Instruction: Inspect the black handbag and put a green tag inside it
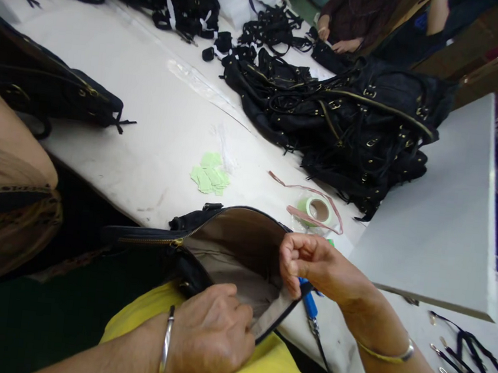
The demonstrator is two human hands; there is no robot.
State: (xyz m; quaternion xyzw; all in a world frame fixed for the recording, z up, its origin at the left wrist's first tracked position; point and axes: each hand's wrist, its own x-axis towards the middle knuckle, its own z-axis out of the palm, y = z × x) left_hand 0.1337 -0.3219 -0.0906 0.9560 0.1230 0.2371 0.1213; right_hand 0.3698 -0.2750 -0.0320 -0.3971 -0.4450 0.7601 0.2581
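A black handbag with a gold zip lies unzipped on my yellow-clad lap, its mouth wide and its beige lining showing. My left hand is closed on the near rim, with its fingertips hidden inside the bag. At the right end of the mouth, my right hand has its fingers curled together against the rim. What exactly lies between those fingertips is hard to see. Just beyond the right hand is a blue-handled tool with a metal end, partly hidden by the bag and hand.
Green paper slips and a roll of tape lie on the white table. Black bags are heaped behind, beside a grey board. Straps lie at right. Another person's hands work at the far side; someone's arm is at left.
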